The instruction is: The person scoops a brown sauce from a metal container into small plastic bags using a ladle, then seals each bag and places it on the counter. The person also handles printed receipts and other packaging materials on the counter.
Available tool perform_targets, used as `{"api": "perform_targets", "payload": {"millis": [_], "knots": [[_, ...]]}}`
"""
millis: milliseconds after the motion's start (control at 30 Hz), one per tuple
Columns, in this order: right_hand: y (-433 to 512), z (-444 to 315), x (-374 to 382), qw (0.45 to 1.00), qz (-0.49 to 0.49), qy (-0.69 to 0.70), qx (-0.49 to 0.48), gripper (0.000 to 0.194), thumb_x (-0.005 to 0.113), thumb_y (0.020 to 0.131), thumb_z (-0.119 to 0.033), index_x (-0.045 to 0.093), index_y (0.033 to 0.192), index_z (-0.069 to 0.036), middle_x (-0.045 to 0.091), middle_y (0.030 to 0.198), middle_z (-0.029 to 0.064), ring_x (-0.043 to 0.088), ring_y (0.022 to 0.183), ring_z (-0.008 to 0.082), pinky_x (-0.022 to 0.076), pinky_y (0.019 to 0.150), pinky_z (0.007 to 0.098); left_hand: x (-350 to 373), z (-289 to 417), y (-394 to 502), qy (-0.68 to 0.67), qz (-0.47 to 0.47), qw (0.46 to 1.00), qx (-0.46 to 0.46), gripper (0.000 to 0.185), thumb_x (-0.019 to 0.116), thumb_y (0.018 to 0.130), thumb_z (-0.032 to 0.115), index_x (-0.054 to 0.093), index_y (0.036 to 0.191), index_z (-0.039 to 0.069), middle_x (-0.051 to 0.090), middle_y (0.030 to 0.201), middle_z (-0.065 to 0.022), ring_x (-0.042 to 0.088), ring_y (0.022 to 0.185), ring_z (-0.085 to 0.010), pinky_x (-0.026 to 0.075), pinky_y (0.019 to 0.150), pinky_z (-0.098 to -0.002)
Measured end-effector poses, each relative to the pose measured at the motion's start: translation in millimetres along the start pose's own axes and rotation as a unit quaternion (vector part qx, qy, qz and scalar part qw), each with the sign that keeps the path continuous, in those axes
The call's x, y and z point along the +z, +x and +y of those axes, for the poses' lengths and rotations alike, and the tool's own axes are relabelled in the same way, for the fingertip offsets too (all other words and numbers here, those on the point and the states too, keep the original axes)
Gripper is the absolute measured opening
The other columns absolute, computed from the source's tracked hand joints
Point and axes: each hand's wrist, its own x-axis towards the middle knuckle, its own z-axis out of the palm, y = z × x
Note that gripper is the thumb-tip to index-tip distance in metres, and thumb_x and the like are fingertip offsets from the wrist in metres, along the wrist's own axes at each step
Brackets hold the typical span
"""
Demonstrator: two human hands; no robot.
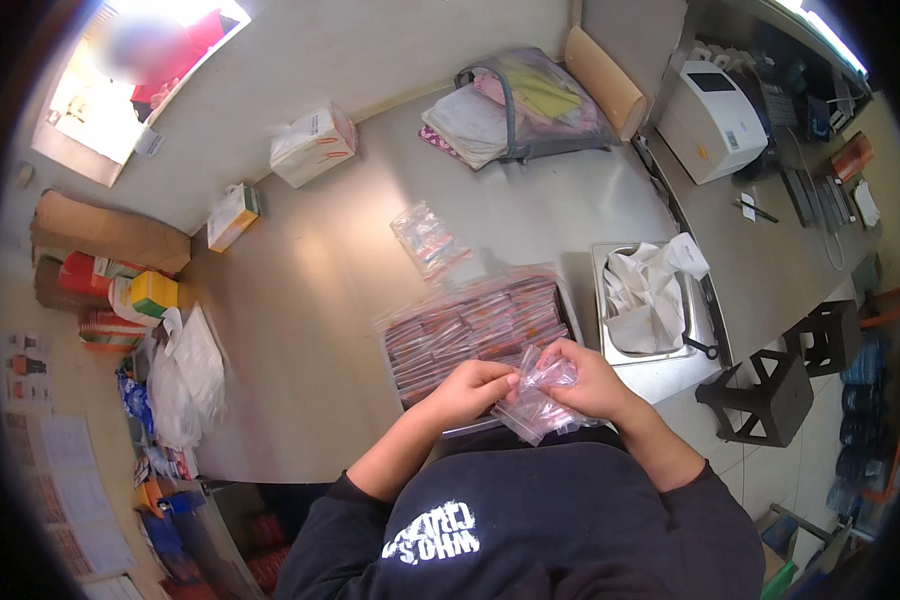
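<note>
Between my hands is a bunched clear plastic zip bag, held close to my body over the front edge of the steel table. My left hand pinches its left side between thumb and fingers. On the other side, the thumb and fingers of my right hand grip the crumpled upper part. Whether this is one bag or several cannot be told. Just beyond my hands, a metal tray is filled with rows of small flat reddish packets. Farther back lies a stack of clear zip bags.
Right of the tray, a steel pan holds crumpled white paper. A mesh bag of cloths and boxes stand along the wall. A label printer occupies the side counter; dark stools stand below. Someone is beyond the window.
</note>
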Motion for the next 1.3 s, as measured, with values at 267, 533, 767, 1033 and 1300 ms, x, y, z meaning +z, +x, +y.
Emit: {"api": "perform_targets", "payload": {"millis": [267,533,767,1033,1300], "knots": [[-19,17,23,0.999,0.008,0.019,-0.038,0.037,0.069,0.073,-0.013,0.054,0.106,-0.004,0.063,0.098,0.0139,0.063,0.093,0.0252,0.0481,0.081,0.0337,28,-28,-4,0.018,-0.027,0.999,-0.006,0.033,0.068,0.086,0.02,0.057,0.109,0.0,0.063,0.092,-0.0047,0.058,0.085,-0.0114,0.047,0.074,-0.0259],[-27,36,26,0.996,-0.079,0.023,-0.043,0.042,0.076,0.071,-0.014,0.057,0.108,-0.006,0.063,0.099,0.0096,0.061,0.094,0.0202,0.0457,0.085,0.0313,32,-24,-3,0.268,0.038,0.963,0.013,0.054,0.077,0.072,0.033,0.058,0.109,-0.001,0.066,0.093,-0.0129,0.063,0.083,-0.0225,0.05,0.074,-0.0355],[-23,33,21,0.996,0.027,0.06,0.057,0.028,0.074,0.072,-0.009,0.059,0.095,-0.005,0.064,0.092,0.0066,0.06,0.091,0.0168,0.0457,0.083,0.0284,-53,44,28,0.275,0.197,0.938,0.068,0.036,0.074,0.072,0.033,0.065,0.094,0.006,0.067,0.091,-0.012,0.064,0.087,-0.0256,0.049,0.076,-0.0374],[-14,21,2,0.995,0.102,0.009,0.005,0.027,0.076,0.07,-0.005,0.059,0.091,-0.005,0.061,0.09,0.0056,0.057,0.089,0.0156,0.0439,0.083,0.027,-175,-10,112,0.542,0.23,0.804,-0.076,0.022,0.068,0.072,0.028,0.068,0.085,0.01,0.068,0.087,-0.0115,0.065,0.085,-0.0276,0.052,0.074,-0.0384],[3,7,6,0.997,0.081,-0.003,0.0,0.028,0.075,0.069,-0.005,0.061,0.094,-0.004,0.062,0.091,0.0074,0.059,0.089,0.0184,0.0452,0.082,0.0283,-172,-17,115,0.623,0.242,0.743,-0.023,0.019,0.064,0.072,0.023,0.068,0.083,0.009,0.068,0.085,-0.0117,0.066,0.08,-0.0285,0.053,0.072,-0.0397]]}}
